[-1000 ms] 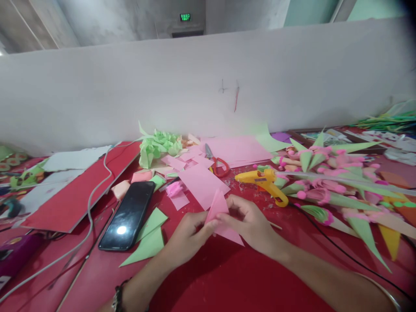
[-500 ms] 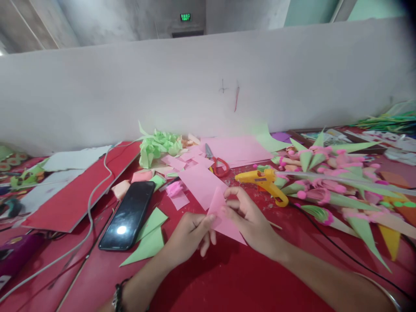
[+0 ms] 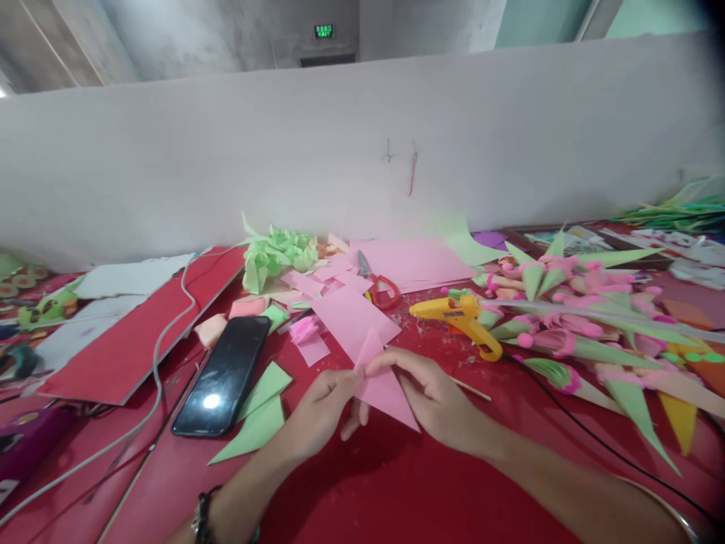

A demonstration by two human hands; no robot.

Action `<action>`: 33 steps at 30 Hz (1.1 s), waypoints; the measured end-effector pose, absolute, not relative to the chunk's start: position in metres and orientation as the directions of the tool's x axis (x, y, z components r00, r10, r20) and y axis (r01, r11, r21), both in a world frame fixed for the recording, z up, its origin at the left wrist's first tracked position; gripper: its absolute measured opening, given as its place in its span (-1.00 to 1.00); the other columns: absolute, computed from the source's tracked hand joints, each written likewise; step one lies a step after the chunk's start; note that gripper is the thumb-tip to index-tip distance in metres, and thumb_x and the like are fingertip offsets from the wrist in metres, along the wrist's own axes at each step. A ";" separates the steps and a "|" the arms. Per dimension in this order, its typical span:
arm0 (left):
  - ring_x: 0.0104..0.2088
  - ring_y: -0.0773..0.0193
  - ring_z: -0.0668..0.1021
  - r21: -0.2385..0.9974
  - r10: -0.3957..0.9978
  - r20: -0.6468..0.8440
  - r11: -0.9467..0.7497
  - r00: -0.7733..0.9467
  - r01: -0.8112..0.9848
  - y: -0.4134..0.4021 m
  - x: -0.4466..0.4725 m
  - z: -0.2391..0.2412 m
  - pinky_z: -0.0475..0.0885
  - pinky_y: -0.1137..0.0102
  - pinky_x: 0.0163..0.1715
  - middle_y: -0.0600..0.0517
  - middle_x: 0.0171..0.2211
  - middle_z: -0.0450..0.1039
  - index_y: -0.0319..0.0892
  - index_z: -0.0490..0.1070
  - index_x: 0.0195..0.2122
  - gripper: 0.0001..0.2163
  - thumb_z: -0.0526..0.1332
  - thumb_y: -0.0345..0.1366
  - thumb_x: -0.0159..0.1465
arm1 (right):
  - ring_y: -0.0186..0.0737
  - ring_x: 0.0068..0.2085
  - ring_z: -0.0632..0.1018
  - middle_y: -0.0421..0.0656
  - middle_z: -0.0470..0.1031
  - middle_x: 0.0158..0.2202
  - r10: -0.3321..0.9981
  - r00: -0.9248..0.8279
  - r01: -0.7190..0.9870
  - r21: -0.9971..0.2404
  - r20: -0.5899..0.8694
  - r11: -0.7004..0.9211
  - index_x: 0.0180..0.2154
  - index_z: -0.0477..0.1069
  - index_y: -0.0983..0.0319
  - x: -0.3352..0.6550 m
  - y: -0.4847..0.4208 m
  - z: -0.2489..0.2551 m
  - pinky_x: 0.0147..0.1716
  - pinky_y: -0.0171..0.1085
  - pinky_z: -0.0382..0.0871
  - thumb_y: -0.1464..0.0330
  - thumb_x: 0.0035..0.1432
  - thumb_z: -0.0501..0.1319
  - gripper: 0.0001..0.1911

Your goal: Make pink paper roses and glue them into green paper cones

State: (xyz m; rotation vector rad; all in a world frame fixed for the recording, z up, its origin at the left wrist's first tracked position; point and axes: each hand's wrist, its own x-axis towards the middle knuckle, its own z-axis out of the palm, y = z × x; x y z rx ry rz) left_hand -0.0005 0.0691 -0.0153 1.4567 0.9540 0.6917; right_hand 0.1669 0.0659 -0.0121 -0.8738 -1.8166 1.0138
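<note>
Between my hands is a pink sheet of paper (image 3: pixel 388 394), partly folded or rolled, with one point up and another toward the lower right. My left hand (image 3: pixel 325 408) pinches its left edge between thumb and fingers. My right hand (image 3: pixel 433 397) grips it near the upper fold, the index finger bent over the paper and the other fingers partly hidden behind it. Just beyond lies a flat pink paper rectangle (image 3: pixel 351 321). Red-handled scissors (image 3: pixel 381 285) rest past that, and a yellow hot glue gun (image 3: pixel 461 317) lies to the right.
A black phone (image 3: pixel 223 378) and green paper pieces (image 3: pixel 260 423) lie left of my hands. Paper cone flowers (image 3: pixel 572 325) are heaped on the right. Crumpled green paper (image 3: pixel 277 257) sits at the back. A thin wooden stick (image 3: pixel 470 388) lies beside my right hand; a white cable (image 3: pixel 161 363) crosses the left.
My right hand has shifted slightly left and down, its index finger curling over the paper's upper edge. The paper's top point leans more left, and more of the stick shows.
</note>
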 end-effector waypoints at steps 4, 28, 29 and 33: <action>-0.79 0.51 0.17 0.991 0.876 -0.098 0.043 0.472 0.126 0.070 -0.001 -0.017 0.06 0.52 -0.71 0.15 -0.80 0.12 -0.24 0.21 -0.74 -0.51 -0.08 -0.01 0.19 | -0.28 -0.18 0.44 -0.16 0.43 -0.25 0.821 -0.426 0.144 -0.868 0.380 0.476 -0.27 0.38 0.19 0.167 0.066 -0.010 -0.17 -0.30 0.28 0.55 0.02 0.08 -0.76; -0.66 0.48 0.26 0.903 0.837 0.070 -0.284 0.542 0.322 0.069 0.004 -0.017 0.17 0.56 -0.61 0.14 -0.67 0.23 -0.26 0.33 -0.51 -0.65 -0.04 -0.11 0.23 | -0.40 -0.54 0.40 -0.27 0.34 -0.59 0.926 -0.326 0.122 -0.964 0.188 0.238 -0.52 0.26 0.26 0.166 0.069 -0.015 -0.50 -0.38 0.29 0.27 0.08 0.10 -0.78; -0.66 0.49 0.26 0.903 0.842 0.067 -0.280 0.536 0.327 0.069 0.004 -0.018 0.17 0.57 -0.61 0.14 -0.66 0.23 -0.26 0.32 -0.52 -0.65 -0.05 -0.12 0.24 | -0.41 -0.55 0.40 -0.27 0.34 -0.58 0.926 -0.328 0.109 -0.966 0.187 0.233 -0.52 0.24 0.25 0.165 0.069 -0.016 -0.51 -0.38 0.29 0.27 0.08 0.10 -0.78; -0.68 0.50 0.26 0.913 0.841 0.037 -0.248 0.540 0.323 0.069 0.003 -0.021 0.17 0.58 -0.61 0.16 -0.71 0.18 -0.25 0.27 -0.56 -0.63 -0.10 -0.14 0.26 | -0.42 -0.60 0.40 -0.31 0.32 -0.61 0.944 -0.292 0.063 -0.982 0.154 0.179 -0.53 0.11 0.22 0.162 0.069 -0.016 -0.58 -0.39 0.28 0.29 0.06 0.12 -0.77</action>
